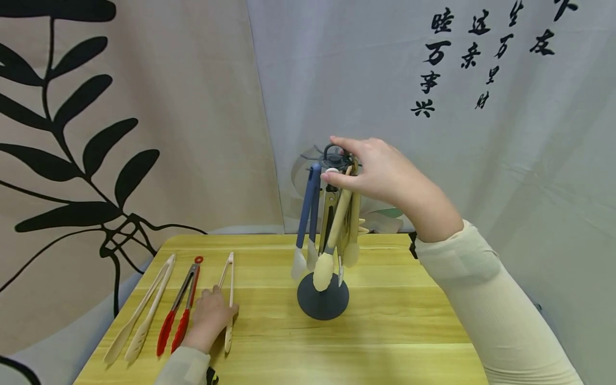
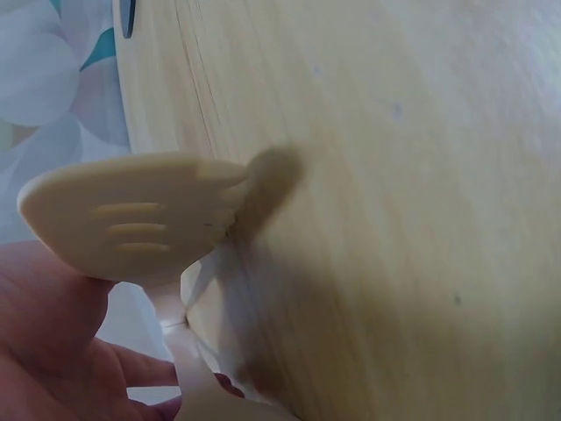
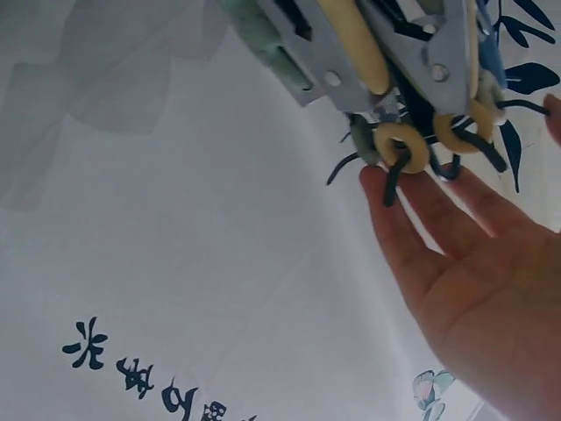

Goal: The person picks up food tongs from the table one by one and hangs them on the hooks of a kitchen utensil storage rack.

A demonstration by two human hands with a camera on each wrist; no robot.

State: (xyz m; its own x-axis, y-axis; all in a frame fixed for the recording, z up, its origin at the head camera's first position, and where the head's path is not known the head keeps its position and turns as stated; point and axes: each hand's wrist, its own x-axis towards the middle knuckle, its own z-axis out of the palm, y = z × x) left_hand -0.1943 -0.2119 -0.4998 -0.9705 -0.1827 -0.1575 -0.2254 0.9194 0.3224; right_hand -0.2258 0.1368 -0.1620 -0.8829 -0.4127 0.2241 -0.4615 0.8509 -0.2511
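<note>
My left hand [image 1: 210, 315] is at the small cream tongs [image 1: 231, 289] lying on the table, its thumb on one side and its fingers on the other. In the left wrist view, the slotted head of these tongs [image 2: 131, 215] stands up beside the thumb. My right hand [image 1: 380, 166] grips the top of a dark rotating utensil stand [image 1: 323, 297], thumb in front and fingers behind. In the right wrist view, its fingers [image 3: 465, 219] touch the dark hooks [image 3: 397, 180]. From the hooks hang blue-handled tongs [image 1: 308, 206], cream-headed tongs [image 1: 324, 271] and others, partly hidden.
Left of my left hand, red-tipped metal tongs [image 1: 180, 315] and long cream tongs [image 1: 144, 315] lie on the wooden table [image 1: 399, 321]. Behind the table hangs a curtain [image 1: 202, 133] with a leaf print and dark characters.
</note>
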